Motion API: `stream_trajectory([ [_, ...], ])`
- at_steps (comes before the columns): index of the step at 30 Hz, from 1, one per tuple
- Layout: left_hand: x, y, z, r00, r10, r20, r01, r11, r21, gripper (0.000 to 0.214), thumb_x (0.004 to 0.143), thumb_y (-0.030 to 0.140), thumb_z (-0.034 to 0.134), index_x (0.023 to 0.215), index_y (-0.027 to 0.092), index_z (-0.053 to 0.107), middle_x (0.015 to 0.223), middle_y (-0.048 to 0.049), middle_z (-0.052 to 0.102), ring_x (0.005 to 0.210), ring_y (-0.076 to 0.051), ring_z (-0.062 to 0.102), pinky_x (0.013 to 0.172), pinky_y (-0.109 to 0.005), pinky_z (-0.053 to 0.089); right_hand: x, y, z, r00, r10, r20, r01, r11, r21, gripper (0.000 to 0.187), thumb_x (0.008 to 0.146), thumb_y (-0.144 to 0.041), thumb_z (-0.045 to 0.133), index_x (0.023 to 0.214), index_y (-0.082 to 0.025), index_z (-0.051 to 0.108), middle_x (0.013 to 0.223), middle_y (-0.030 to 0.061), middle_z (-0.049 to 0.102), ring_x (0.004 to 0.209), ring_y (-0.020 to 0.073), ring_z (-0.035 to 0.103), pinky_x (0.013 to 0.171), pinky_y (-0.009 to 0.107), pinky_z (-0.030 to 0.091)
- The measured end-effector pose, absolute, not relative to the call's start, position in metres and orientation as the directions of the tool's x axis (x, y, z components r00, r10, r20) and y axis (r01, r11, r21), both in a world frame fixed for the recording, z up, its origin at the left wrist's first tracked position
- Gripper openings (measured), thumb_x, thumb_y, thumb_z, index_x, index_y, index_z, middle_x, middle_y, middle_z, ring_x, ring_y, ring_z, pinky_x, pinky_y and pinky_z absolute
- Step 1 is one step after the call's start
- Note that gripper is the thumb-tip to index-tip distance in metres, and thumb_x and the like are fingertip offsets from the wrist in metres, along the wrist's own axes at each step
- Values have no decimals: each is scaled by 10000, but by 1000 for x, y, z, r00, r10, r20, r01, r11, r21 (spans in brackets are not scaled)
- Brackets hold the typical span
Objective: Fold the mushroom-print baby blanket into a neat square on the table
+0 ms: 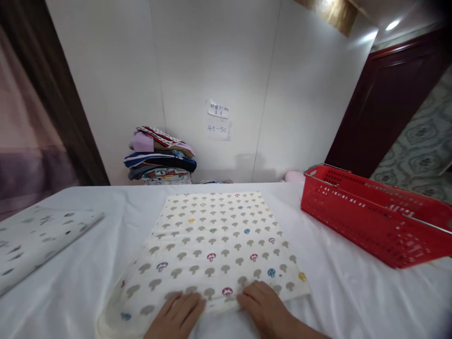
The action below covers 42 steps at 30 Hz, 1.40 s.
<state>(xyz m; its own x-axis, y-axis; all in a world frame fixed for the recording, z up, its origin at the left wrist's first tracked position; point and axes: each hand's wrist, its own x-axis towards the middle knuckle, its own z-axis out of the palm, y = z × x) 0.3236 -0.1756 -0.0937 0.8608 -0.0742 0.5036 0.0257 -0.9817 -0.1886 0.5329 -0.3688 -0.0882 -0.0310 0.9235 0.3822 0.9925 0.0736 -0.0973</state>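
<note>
A cream cloth (219, 245) printed with grey and coloured mushrooms lies spread on the white-covered table. Its layers look folded at the left, where rounded edges overlap. My left hand (178, 315) rests palm down on the cloth's near part, fingers stretched forward. To its right, my right hand (263, 306) lies on the near edge, fingers extended over the cloth and slightly bent. Neither hand grips anything that I can see. The thumbs' undersides are hidden.
At the left lies another folded white cloth (42, 235) with dark prints. A red plastic basket (353, 212) with metal handles stands on the right. Behind the table's far edge (116, 188), a stack of folded clothes (160, 162) rises against the wall, below and left of paper notes (218, 128).
</note>
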Motion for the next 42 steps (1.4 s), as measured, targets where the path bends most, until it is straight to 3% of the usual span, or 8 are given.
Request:
stream_trajectory([
  [9, 386, -222, -70, 959, -39, 280, -24, -998, -59, 320, 797, 59, 424, 1067, 168, 556, 931, -42, 623, 828, -176, 559, 755, -331, 452, 541, -380, -79, -3, 954, 299, 999, 18, -46, 168, 911, -186, 389, 999, -194, 531, 884, 22, 578, 820, 140, 474, 718, 277, 361],
  [17, 382, -212, -83, 922, -79, 380, -58, -996, -67, 361, 798, 68, 381, 1086, 189, 561, 1035, -56, 611, 933, -184, 545, 800, -319, 433, 574, -426, -72, 96, 946, 311, 995, -78, -68, 235, 912, -154, 369, 1094, -159, 518, 1011, 61, 590, 932, 157, 481, 825, 313, 372],
  [21, 384, -213, -84, 918, -43, 395, -35, -999, -28, 337, 808, 98, 372, 1057, 200, 575, 979, -46, 614, 907, -180, 551, 777, -312, 444, 595, -456, -67, 216, 899, 381, 974, -172, -146, 292, 872, -123, 404, 1145, -162, 499, 1093, 98, 576, 1019, 178, 487, 865, 354, 383],
  [24, 385, -212, -84, 916, -51, 398, -42, -999, -32, 332, 802, 100, 384, 1053, 196, 579, 953, -45, 614, 876, -181, 555, 759, -311, 446, 611, -479, -62, 441, 803, 401, 885, -314, -345, 296, 836, -148, 447, 1119, -178, 529, 1093, 91, 586, 1025, 189, 506, 877, 365, 394],
  [28, 387, -212, -84, 909, -79, 410, -61, -997, -56, 331, 803, 102, 381, 1052, 182, 585, 934, -58, 618, 854, -180, 556, 745, -310, 446, 628, -491, -56, 815, 568, 117, 457, -503, -734, 191, 806, -236, 479, 930, -165, 605, 854, 39, 643, 775, 154, 587, 693, 273, 460],
  [32, 387, -212, -84, 899, -89, 428, -66, -996, -68, 330, 801, 110, 372, 1032, 179, 597, 922, -57, 621, 849, -178, 558, 753, -313, 446, 635, -485, -52, 835, 475, -276, 53, -569, -820, 166, 784, -283, 489, 727, -146, 563, 615, 1, 585, 513, 98, 534, 465, 197, 404],
  [37, 386, -212, -84, 900, -78, 428, -52, -996, -72, 337, 800, 105, 381, 1057, 165, 591, 933, -60, 619, 847, -178, 558, 753, -315, 451, 632, -477, -49, 758, 515, -400, 17, -629, -777, 267, 747, -364, 564, 586, -163, 496, 505, -24, 528, 384, 74, 463, 364, 185, 319],
  [42, 386, -213, -85, 904, -64, 423, -41, -997, -64, 342, 799, 95, 377, 1055, 165, 592, 924, -57, 620, 840, -176, 555, 756, -318, 449, 631, -469, -41, 760, 542, -359, 38, -589, -807, 285, 740, -365, 582, 571, -167, 467, 429, -51, 460, 366, 56, 415, 358, 171, 283],
])
